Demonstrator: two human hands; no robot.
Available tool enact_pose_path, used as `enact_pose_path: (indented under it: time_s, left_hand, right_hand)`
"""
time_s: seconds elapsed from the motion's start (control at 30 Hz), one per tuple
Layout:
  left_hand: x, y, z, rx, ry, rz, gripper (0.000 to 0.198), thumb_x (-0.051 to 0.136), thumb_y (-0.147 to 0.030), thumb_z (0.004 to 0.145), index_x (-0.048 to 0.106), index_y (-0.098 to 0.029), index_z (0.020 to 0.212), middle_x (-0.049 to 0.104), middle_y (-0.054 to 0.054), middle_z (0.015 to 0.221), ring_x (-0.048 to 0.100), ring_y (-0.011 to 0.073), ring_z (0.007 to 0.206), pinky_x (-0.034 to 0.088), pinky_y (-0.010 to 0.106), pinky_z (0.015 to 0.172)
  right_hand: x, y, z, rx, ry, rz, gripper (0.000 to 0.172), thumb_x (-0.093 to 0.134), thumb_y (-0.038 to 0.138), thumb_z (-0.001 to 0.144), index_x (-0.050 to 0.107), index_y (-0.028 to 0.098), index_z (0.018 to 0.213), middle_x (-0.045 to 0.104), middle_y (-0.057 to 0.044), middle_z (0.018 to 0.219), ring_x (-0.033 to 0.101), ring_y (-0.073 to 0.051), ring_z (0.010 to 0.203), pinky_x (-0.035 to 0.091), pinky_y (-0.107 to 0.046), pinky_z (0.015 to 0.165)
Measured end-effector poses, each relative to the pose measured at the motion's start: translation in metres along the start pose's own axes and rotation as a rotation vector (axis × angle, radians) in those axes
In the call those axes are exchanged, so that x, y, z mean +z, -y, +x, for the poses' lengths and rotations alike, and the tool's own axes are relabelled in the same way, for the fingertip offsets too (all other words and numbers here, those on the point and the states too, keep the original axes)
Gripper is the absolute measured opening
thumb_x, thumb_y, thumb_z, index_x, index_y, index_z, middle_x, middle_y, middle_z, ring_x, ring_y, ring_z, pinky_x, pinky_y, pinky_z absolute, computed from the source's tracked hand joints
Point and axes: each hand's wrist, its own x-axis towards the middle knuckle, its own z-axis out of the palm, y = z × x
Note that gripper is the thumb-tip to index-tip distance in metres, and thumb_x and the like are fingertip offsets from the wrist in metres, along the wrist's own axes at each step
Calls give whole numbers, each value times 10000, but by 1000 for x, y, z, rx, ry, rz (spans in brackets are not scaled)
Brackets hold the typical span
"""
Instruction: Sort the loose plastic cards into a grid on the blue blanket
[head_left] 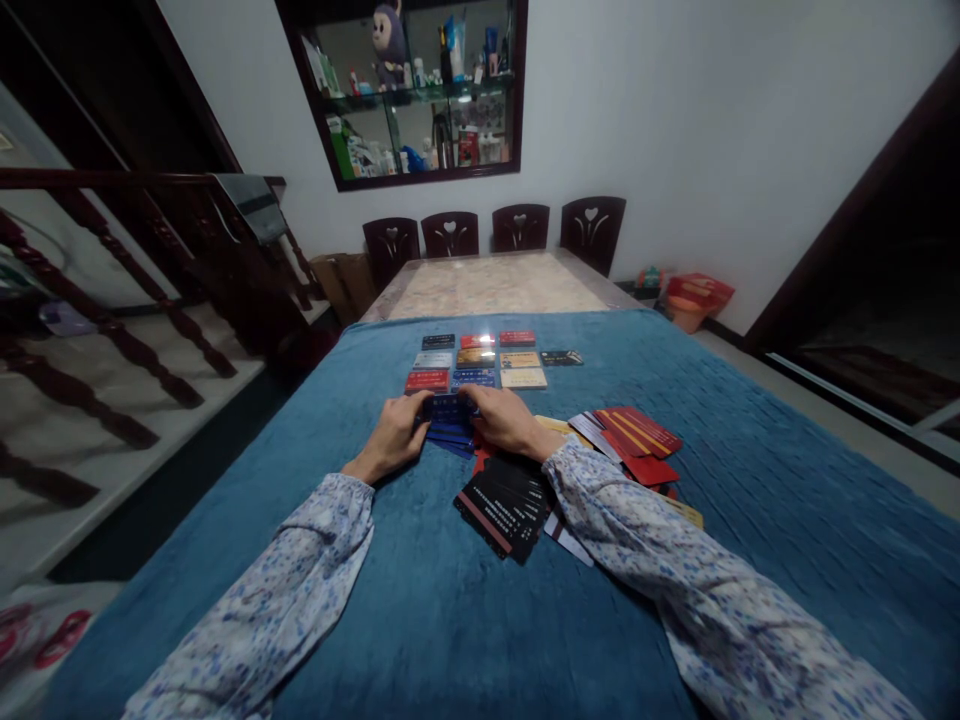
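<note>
My left hand (395, 435) and my right hand (504, 418) rest on the blue cloth (375, 600) and close from both sides on a small stack of dark blue cards (448, 420). Fingers of both hands curl over the stack's top edge. Beyond the hands, several cards lie face up in neat rows (480, 358), red, blue, grey, gold and cream. Under my right wrist a fan of black cards (506, 505) spreads out. To its right lies a loose spread of red cards (637, 440).
The blue cloth covers the near end of a long table; bare marbled tabletop (495, 285) shows beyond it. Several dark chairs (517, 226) stand at the far end. A wooden stair railing (112, 260) runs along the left. A wall cabinet (420, 90) holds bottles.
</note>
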Motion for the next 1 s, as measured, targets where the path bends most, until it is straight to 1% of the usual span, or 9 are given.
enact_pose_path:
  time_s: [0.1, 0.2, 0.37, 0.5, 0.7, 0.87, 1.0]
  left_hand:
    - [1, 2, 0, -33, -3, -13, 477, 566, -139, 868, 528, -147, 1343, 704, 124, 1114, 661, 272, 1040, 485, 446, 957]
    - [1, 3, 1, -58, 0, -41, 485, 581, -145, 869, 531, -157, 1352, 707, 112, 1107, 660, 265, 1032, 475, 453, 980]
    - [0, 4, 2, -58, 25, -47, 501, 623, -204, 887, 532, -159, 1378, 701, 118, 1121, 648, 276, 1057, 479, 455, 970]
    - [0, 5, 2, -57, 32, -20, 556, 662, -224, 872, 520, -167, 1406, 698, 122, 1144, 644, 288, 1086, 474, 466, 986]
    - [0, 5, 4, -75, 53, -12, 574, 669, -211, 864, 520, -168, 1417, 697, 133, 1165, 646, 294, 1097, 471, 470, 992]
    - [2, 9, 7, -75, 83, -12, 568, 668, -199, 856, 532, -168, 1407, 693, 136, 1179, 638, 295, 1099, 465, 457, 979]
    - [2, 10, 11, -58, 102, 15, 539, 673, -212, 855, 555, -177, 1380, 657, 158, 1261, 594, 325, 1167, 425, 488, 989]
  right_hand:
    - [2, -1, 1, -13, 0, 32, 514, 594, 98, 883, 523, 178, 1386, 684, -126, 1312, 655, -237, 1165, 485, -339, 930]
    - [2, -3, 1, -21, -3, 35, 552, 624, 125, 873, 512, 170, 1411, 663, -135, 1312, 635, -247, 1173, 483, -356, 939]
    - [4, -7, 2, -19, -8, -5, 568, 656, 163, 879, 506, 151, 1427, 646, -142, 1270, 614, -249, 1145, 479, -360, 929]
    - [3, -9, 3, -24, -14, -30, 545, 675, 176, 878, 528, 137, 1401, 654, -146, 1220, 592, -257, 1142, 474, -366, 923]
    - [-5, -8, 4, -12, 24, 3, 518, 683, 185, 872, 543, 119, 1366, 675, -147, 1204, 583, -263, 1129, 466, -377, 936]
    - [-9, -6, 4, 0, 34, 49, 456, 685, 180, 864, 574, 119, 1302, 687, -136, 1154, 587, -251, 1073, 467, -363, 913]
    - [-9, -7, 4, -3, 21, 45, 362, 693, 188, 853, 610, 139, 1202, 690, -123, 1109, 578, -249, 1026, 469, -359, 884]
